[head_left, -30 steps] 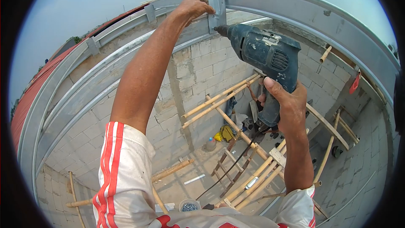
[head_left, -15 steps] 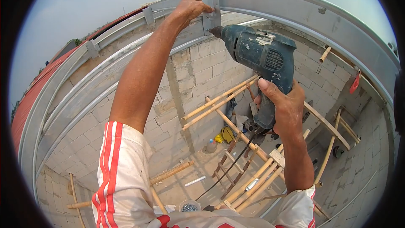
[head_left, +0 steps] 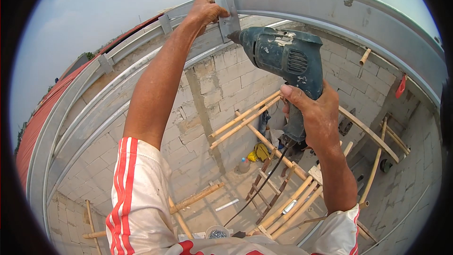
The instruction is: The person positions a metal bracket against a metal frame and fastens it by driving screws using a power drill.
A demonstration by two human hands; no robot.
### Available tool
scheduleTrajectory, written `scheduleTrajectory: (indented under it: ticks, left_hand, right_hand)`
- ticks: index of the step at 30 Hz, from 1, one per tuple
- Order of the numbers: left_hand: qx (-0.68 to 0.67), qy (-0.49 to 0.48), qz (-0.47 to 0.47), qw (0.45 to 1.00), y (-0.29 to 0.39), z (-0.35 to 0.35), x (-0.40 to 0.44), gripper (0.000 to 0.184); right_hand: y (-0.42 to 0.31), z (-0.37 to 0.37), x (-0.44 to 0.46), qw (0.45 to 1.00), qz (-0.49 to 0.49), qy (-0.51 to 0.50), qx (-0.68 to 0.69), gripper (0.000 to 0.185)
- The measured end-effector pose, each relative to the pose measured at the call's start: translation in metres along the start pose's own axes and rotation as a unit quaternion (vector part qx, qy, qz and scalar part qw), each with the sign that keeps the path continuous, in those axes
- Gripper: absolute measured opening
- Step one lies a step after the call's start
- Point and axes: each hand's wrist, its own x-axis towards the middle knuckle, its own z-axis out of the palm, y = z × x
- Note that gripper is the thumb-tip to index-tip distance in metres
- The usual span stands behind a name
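Note:
My right hand (head_left: 321,113) is wrapped around the handle of a dark green power drill (head_left: 283,56), its thumb lying at the back of the grip. The drill points left, and its tip meets the lower part of an upright metal bracket (head_left: 227,16); whether a screw sits at the tip is hidden. My left hand (head_left: 206,10) grips the bracket's left side near the top, fingers curled over it. That bracket stands against a long grey metal beam (head_left: 302,4). From the drill's handle a black cord (head_left: 257,190) hangs down.
Below are bamboo scaffold poles (head_left: 245,120), a wooden ladder (head_left: 264,191) and a white bucket of small metal pieces (head_left: 218,232). Light block walls (head_left: 226,80) enclose the space. A red-handled tool (head_left: 401,86) hangs at right. Part of another person shows low down behind the poles.
The view has shifted slightly, so the bracket, drill and both hands sit a little further left. The drill tip stays at the bracket's lower part, and both hands keep their grips.

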Motion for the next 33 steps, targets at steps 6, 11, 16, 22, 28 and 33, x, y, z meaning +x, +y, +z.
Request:
scheduleTrajectory:
  ticks: [6,11,16,22,28,33]
  left_hand:
    - [-0.034,0.023,0.007,0.999,-0.002,0.007,0.002,0.021]
    - [0.008,0.003,0.012,1.000,0.001,0.004,0.003,0.017]
    - [-0.014,-0.014,0.029,0.999,-0.005,0.005,0.007,0.019]
    - [0.002,-0.009,0.067,0.998,-0.006,0.006,0.000,0.026]
    - [0.028,-0.006,0.082,0.996,-0.010,0.005,0.004,0.033]
    - [0.024,-0.016,0.073,0.997,-0.015,0.006,0.007,0.034]
  right_hand:
    - [-0.002,-0.004,0.009,1.000,0.013,0.014,-0.018,0.039]
    - [-0.002,-0.005,0.011,0.998,-0.042,0.008,-0.048,0.040]
    - [-0.005,-0.009,0.014,1.000,0.005,0.010,-0.027,0.042]
    - [-0.003,-0.011,0.016,0.999,0.035,-0.021,-0.010,0.044]
    - [0.001,-0.013,0.020,0.993,0.064,-0.051,0.085,0.045]
    - [0.012,-0.020,0.024,0.987,0.084,-0.091,0.103,0.042]
